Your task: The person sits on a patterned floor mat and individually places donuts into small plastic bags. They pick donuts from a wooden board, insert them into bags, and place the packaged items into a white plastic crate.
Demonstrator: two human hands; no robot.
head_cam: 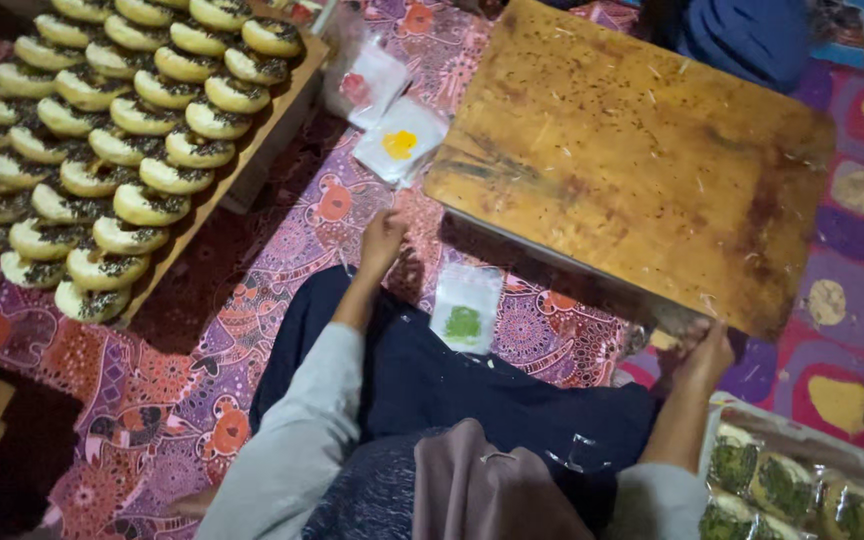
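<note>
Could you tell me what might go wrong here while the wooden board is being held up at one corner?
The right hand grips only one corner of the tilted wooden board, so it could slip. If it drops, it may land on the green-powder packet below. Swinging left, it could hit the tray of sprinkled doughnuts.

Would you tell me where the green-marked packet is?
The green-marked packet lies on the patterned mat, beside the dark trouser leg, just below the wooden board.

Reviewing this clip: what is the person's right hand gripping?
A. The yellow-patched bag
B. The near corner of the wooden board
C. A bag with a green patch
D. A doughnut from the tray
B: the right hand clasps the near corner of the wooden board.
</note>
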